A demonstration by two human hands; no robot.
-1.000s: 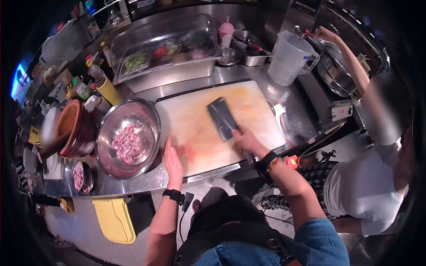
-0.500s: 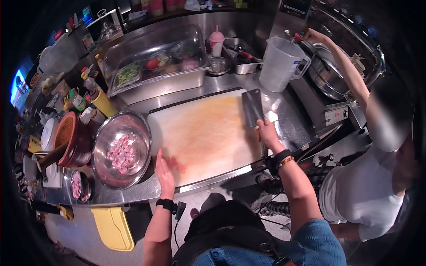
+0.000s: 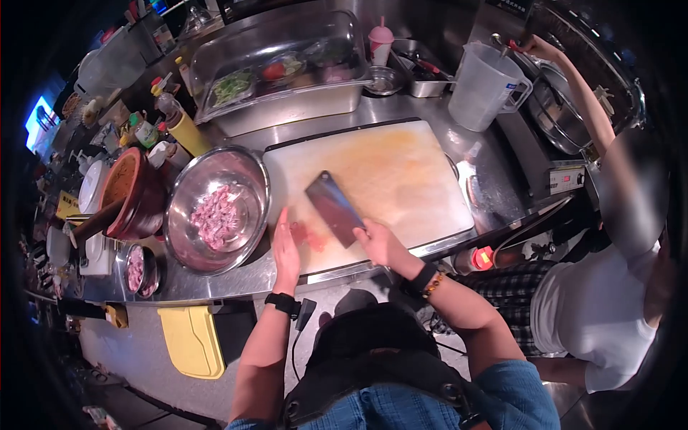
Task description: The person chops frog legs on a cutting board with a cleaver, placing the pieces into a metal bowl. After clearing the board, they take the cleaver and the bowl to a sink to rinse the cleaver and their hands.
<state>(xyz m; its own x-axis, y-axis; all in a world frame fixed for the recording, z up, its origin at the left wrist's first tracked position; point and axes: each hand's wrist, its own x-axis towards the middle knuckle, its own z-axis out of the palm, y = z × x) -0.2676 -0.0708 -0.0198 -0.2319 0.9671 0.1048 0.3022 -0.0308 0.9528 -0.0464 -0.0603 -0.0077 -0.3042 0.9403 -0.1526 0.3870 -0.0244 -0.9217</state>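
Note:
In my right hand (image 3: 381, 247) is the handle of a cleaver (image 3: 335, 210), its wide blade over the lower left part of the white cutting board (image 3: 401, 172). My left hand (image 3: 286, 251) is upright at the board's left edge, fingers extended and holding nothing. Beside it on the board lies a small reddish patch of meat or juice (image 3: 312, 237). Left of that hand, a large steel bowl (image 3: 178, 240) holds chopped pink meat (image 3: 216, 217). Orange stains mark the board's upper part.
Behind the board stand a lidded steel food container (image 3: 287, 115), a pink-lidded cup (image 3: 380, 43) and a plastic jug (image 3: 481, 89). A red-brown mortar (image 3: 136, 193) and bottles are at left. At right, a co-worker (image 3: 588, 301) reaches over a pot (image 3: 555, 115).
My right hand has brought the cleaver from the board's right side to its lower left part, near my left hand. The view has shifted, so the counter appears higher and further right.

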